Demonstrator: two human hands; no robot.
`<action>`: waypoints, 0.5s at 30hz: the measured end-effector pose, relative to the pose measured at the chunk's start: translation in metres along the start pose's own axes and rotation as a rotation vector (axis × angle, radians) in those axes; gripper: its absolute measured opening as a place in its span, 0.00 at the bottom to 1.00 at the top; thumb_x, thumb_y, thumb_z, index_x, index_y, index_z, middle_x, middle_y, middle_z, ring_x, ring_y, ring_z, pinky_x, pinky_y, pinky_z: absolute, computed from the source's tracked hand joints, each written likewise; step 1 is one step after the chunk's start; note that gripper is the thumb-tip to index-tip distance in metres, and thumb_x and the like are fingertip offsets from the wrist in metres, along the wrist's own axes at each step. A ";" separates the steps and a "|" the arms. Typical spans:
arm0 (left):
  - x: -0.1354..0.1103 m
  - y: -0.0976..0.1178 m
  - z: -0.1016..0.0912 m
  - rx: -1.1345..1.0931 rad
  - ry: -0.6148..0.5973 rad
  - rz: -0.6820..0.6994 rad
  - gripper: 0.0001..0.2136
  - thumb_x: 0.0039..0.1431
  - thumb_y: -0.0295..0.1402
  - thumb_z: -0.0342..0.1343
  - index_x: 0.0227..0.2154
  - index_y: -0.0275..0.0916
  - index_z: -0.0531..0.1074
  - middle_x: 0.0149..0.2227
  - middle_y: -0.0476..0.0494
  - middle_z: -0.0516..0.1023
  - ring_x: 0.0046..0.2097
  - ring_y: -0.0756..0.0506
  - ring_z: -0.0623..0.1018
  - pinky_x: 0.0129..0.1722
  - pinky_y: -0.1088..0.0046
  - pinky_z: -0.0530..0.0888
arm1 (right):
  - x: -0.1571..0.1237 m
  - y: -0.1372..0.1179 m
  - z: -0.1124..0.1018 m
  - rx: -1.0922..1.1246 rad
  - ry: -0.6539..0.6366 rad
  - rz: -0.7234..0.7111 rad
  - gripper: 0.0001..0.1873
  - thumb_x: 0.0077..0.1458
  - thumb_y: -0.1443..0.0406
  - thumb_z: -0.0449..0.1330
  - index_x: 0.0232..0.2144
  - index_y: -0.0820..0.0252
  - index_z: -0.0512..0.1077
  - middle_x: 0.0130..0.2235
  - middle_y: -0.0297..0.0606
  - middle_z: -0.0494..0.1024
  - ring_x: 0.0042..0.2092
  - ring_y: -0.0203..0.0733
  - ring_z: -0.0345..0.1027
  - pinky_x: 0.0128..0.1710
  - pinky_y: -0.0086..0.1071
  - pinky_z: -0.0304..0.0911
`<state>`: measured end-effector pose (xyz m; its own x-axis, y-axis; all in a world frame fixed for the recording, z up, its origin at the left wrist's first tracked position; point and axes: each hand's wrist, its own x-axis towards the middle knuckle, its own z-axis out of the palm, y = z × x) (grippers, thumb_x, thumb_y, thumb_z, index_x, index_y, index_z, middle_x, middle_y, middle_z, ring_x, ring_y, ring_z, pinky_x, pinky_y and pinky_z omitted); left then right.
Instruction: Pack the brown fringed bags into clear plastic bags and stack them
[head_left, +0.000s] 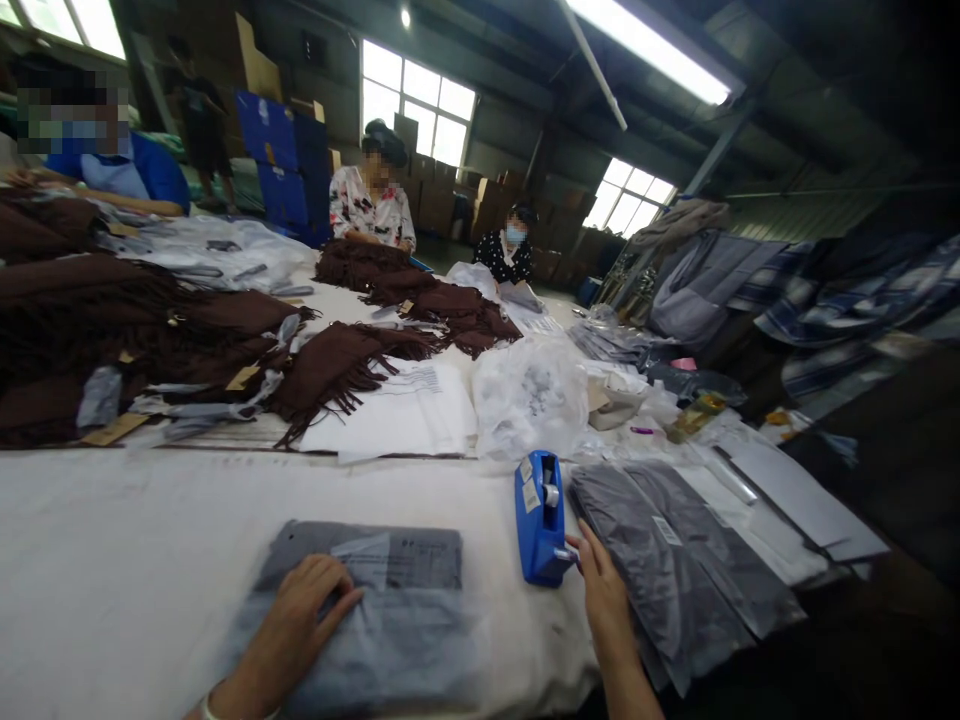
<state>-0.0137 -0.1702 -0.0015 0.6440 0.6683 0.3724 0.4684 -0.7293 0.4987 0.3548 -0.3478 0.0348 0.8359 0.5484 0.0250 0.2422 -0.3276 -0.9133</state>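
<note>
A folded grey item in a clear plastic bag (405, 620) lies on the white-covered table in front of me. My left hand (311, 605) rests on its left part, palm down with the fingers loosely bent, gripping nothing. To the right of the bag stands a blue tape dispenser (538, 525) with a roll inside. My right hand (604, 590) is at the dispenser's near end, thumb and fingertips pinched at the cutter, where a short bit of clear tape (566, 553) shows. Just right of that hand lie several bagged grey packs (675, 550), overlapping each other.
Brown fringed scarves (135, 330) with tags are heaped across the far table. White sheets (397, 410) and a crumpled clear bag (532, 395) lie beyond the dispenser. Cardboard and papers (802, 500) are at right, near hanging cloth (705, 280). Several people sit or stand opposite.
</note>
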 end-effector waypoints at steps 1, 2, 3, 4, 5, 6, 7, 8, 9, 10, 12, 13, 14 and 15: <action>0.000 0.000 0.000 -0.003 -0.002 -0.001 0.09 0.58 0.39 0.52 0.27 0.40 0.67 0.31 0.47 0.71 0.36 0.45 0.71 0.38 0.69 0.68 | 0.003 -0.008 0.003 0.022 -0.044 0.006 0.33 0.52 0.48 0.50 0.56 0.59 0.60 0.42 0.39 0.77 0.47 0.45 0.67 0.50 0.38 0.58; 0.000 -0.001 0.001 -0.006 -0.003 0.001 0.09 0.58 0.39 0.52 0.27 0.40 0.67 0.31 0.47 0.71 0.37 0.45 0.71 0.38 0.69 0.68 | 0.004 -0.015 0.007 0.041 -0.072 0.014 0.35 0.52 0.48 0.50 0.58 0.59 0.57 0.39 0.38 0.78 0.44 0.45 0.69 0.48 0.37 0.59; 0.000 -0.002 0.001 -0.008 -0.003 0.006 0.09 0.58 0.39 0.53 0.27 0.40 0.67 0.31 0.47 0.71 0.37 0.45 0.70 0.38 0.69 0.68 | 0.004 -0.019 0.010 0.051 -0.079 0.020 0.36 0.52 0.49 0.51 0.59 0.60 0.55 0.36 0.36 0.78 0.41 0.44 0.70 0.47 0.36 0.60; 0.000 -0.003 0.002 -0.007 -0.002 0.009 0.09 0.57 0.39 0.53 0.27 0.40 0.67 0.31 0.48 0.71 0.37 0.45 0.70 0.38 0.69 0.68 | 0.001 -0.020 0.013 0.058 -0.055 0.017 0.36 0.52 0.49 0.52 0.59 0.60 0.54 0.34 0.36 0.78 0.41 0.44 0.70 0.46 0.36 0.60; 0.000 -0.004 0.002 -0.006 0.000 0.011 0.09 0.57 0.39 0.53 0.27 0.40 0.67 0.31 0.48 0.71 0.37 0.45 0.70 0.37 0.69 0.68 | -0.004 -0.019 0.016 0.062 -0.010 0.009 0.36 0.52 0.50 0.52 0.59 0.60 0.54 0.34 0.35 0.78 0.42 0.43 0.70 0.46 0.35 0.60; 0.000 -0.004 0.002 -0.004 0.001 0.013 0.09 0.57 0.39 0.53 0.27 0.40 0.67 0.31 0.48 0.71 0.37 0.45 0.70 0.37 0.69 0.67 | -0.010 -0.015 0.017 0.060 0.052 -0.003 0.36 0.52 0.50 0.52 0.59 0.60 0.54 0.33 0.35 0.78 0.43 0.43 0.69 0.48 0.35 0.59; 0.001 -0.003 0.002 -0.002 0.004 0.011 0.09 0.58 0.39 0.53 0.27 0.40 0.67 0.31 0.47 0.71 0.37 0.45 0.70 0.37 0.69 0.67 | -0.017 -0.011 0.019 0.048 0.109 -0.012 0.35 0.52 0.51 0.52 0.59 0.59 0.54 0.33 0.35 0.78 0.45 0.43 0.68 0.49 0.35 0.57; 0.001 -0.002 0.001 -0.002 0.006 0.008 0.09 0.58 0.39 0.52 0.27 0.40 0.67 0.31 0.47 0.71 0.37 0.45 0.70 0.37 0.69 0.67 | -0.024 -0.005 0.019 0.025 0.149 -0.018 0.35 0.52 0.51 0.52 0.59 0.58 0.54 0.33 0.35 0.78 0.47 0.44 0.67 0.50 0.36 0.56; 0.001 0.001 -0.001 -0.003 0.005 0.002 0.09 0.58 0.39 0.52 0.27 0.40 0.67 0.31 0.47 0.71 0.37 0.45 0.70 0.37 0.69 0.67 | -0.032 0.001 0.018 -0.005 0.168 -0.019 0.36 0.52 0.51 0.53 0.59 0.58 0.53 0.32 0.35 0.78 0.47 0.44 0.67 0.50 0.37 0.56; 0.002 0.004 -0.003 -0.006 0.004 -0.004 0.09 0.59 0.38 0.52 0.27 0.39 0.67 0.30 0.47 0.71 0.37 0.45 0.70 0.37 0.69 0.66 | -0.038 0.007 0.016 -0.042 0.170 -0.016 0.36 0.52 0.51 0.53 0.60 0.57 0.52 0.32 0.35 0.77 0.47 0.45 0.67 0.50 0.38 0.56; 0.003 0.009 -0.007 -0.019 -0.001 -0.022 0.09 0.59 0.37 0.52 0.26 0.38 0.67 0.30 0.46 0.70 0.36 0.45 0.69 0.37 0.69 0.65 | -0.048 0.018 0.010 -0.141 0.171 0.008 0.37 0.51 0.51 0.55 0.60 0.56 0.52 0.32 0.35 0.77 0.47 0.47 0.67 0.49 0.40 0.56; 0.004 0.012 -0.008 -0.026 -0.003 -0.038 0.08 0.58 0.36 0.53 0.26 0.38 0.67 0.30 0.46 0.70 0.36 0.45 0.69 0.38 0.69 0.65 | -0.050 0.021 0.007 -0.194 0.181 0.022 0.37 0.51 0.52 0.55 0.60 0.56 0.51 0.32 0.35 0.77 0.47 0.48 0.67 0.49 0.41 0.56; 0.004 0.013 -0.009 -0.035 -0.012 -0.056 0.08 0.58 0.35 0.54 0.27 0.38 0.67 0.30 0.46 0.71 0.37 0.45 0.68 0.38 0.68 0.65 | -0.052 0.023 0.005 -0.243 0.192 0.028 0.38 0.51 0.52 0.55 0.60 0.56 0.51 0.33 0.36 0.77 0.47 0.49 0.67 0.49 0.43 0.56; 0.004 0.014 -0.009 -0.046 -0.023 -0.074 0.08 0.58 0.35 0.54 0.27 0.37 0.67 0.30 0.46 0.71 0.37 0.45 0.68 0.38 0.68 0.65 | -0.052 0.022 0.004 -0.277 0.189 0.012 0.38 0.51 0.52 0.55 0.61 0.56 0.50 0.33 0.36 0.77 0.47 0.49 0.66 0.50 0.44 0.56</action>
<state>-0.0100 -0.1761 0.0142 0.6230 0.7158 0.3155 0.4869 -0.6705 0.5597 0.3143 -0.3804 0.0113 0.9097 0.3995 0.1131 0.3346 -0.5443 -0.7692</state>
